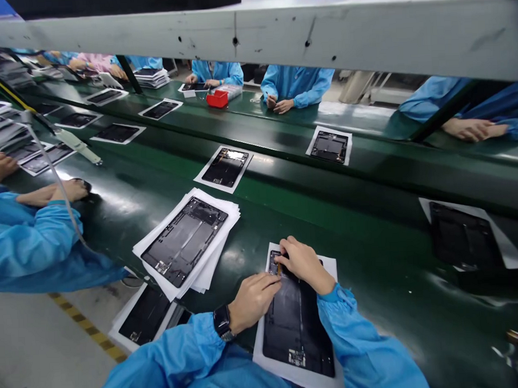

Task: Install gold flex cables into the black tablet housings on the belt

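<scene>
A black tablet housing lies on white paper in front of me, its inner side facing up. At its far left corner is a small orange flex strip. My left hand, with a dark watch at the wrist, has its fingers pressed together at the strip's near end. My right hand reaches over the housing's far edge, thumb and fingers bent down on the strip's far end. Both hands' fingertips are close together; they hide part of the corner.
Left of me a paper-layered stack carries another housing. More housings on paper lie along the green bench. A grey shelf beam crosses above. Co-workers in blue sleeves sit left and opposite, near a red bin.
</scene>
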